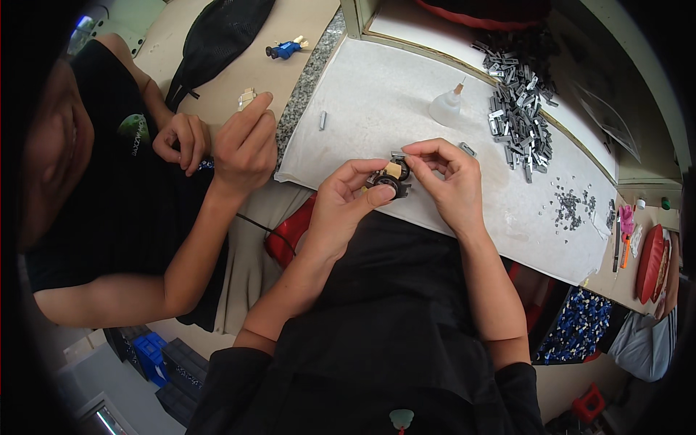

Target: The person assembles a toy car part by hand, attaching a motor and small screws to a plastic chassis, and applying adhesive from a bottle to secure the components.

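Note:
Over the near part of the white-covered tabletop, my left hand [345, 201] grips a small black toy-like assembly [388, 185] with round, wheel-like parts and a tan block on it. My right hand [451, 180] is closed, thumb and forefinger pinching at the far right side of the assembly, where a small grey piece [397, 155] shows. Whether that piece is attached or held apart is too small to tell. A loose grey part [467, 149] lies just beyond my right hand. Another grey part [322, 120] rests on the white sheet [362, 87] farther left.
A clear squeeze bottle [446, 107] with a thin tip stands ahead. Grey parts [518, 109] are heaped at the far right, tiny dark bits [571, 210] nearer. At left, a co-worker's hand [246, 148] is raised near pale pieces [247, 98]; a blue toy figure [287, 48] lies beyond.

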Demonstrator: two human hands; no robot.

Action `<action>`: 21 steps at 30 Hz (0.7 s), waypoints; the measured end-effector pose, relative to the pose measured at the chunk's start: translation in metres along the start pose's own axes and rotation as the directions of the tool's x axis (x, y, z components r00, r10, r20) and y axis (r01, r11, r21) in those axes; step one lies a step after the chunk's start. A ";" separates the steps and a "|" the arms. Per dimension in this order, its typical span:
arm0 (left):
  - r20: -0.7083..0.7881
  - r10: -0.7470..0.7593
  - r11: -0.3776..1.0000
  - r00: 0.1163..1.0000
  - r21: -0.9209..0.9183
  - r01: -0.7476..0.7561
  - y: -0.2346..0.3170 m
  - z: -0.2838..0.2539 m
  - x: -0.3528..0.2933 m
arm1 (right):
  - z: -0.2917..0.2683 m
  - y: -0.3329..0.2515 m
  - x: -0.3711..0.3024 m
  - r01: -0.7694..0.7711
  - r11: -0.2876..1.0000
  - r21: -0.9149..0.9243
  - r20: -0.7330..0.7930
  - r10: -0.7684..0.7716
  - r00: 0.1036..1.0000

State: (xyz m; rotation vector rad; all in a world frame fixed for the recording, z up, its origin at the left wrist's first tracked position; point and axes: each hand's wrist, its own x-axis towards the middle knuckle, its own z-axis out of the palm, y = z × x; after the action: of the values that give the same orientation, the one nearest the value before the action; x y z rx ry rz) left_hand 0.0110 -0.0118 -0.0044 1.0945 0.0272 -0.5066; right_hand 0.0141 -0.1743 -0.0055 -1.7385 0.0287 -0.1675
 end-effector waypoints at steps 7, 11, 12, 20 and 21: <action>0.002 -0.003 1.000 1.000 -0.007 0.003 0.002 0.002 0.001 | -0.001 -0.004 -0.001 0.032 0.998 -0.055 0.015 -0.032 0.999; 0.014 0.027 0.999 1.000 0.019 -0.027 -0.003 -0.001 0.001 | -0.002 -0.002 -0.001 0.078 0.995 -0.059 0.038 -0.076 0.996; 0.021 0.057 0.997 0.998 0.053 -0.058 -0.004 -0.002 0.001 | -0.002 -0.004 -0.001 0.102 0.993 -0.066 0.052 -0.098 0.994; 0.003 0.052 0.997 0.999 0.054 -0.052 -0.006 -0.002 0.000 | -0.003 -0.008 -0.002 0.175 0.973 -0.151 0.113 -0.159 0.981; 0.005 0.055 0.997 0.998 0.045 -0.055 -0.006 -0.002 0.000 | -0.003 -0.008 -0.001 0.188 0.969 -0.162 0.116 -0.170 0.979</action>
State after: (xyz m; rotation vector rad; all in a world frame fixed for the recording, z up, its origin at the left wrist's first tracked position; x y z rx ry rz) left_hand 0.0092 -0.0125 -0.0108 1.1358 -0.0180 -0.4616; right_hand 0.0117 -0.1758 0.0032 -1.9206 -0.1942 -0.2146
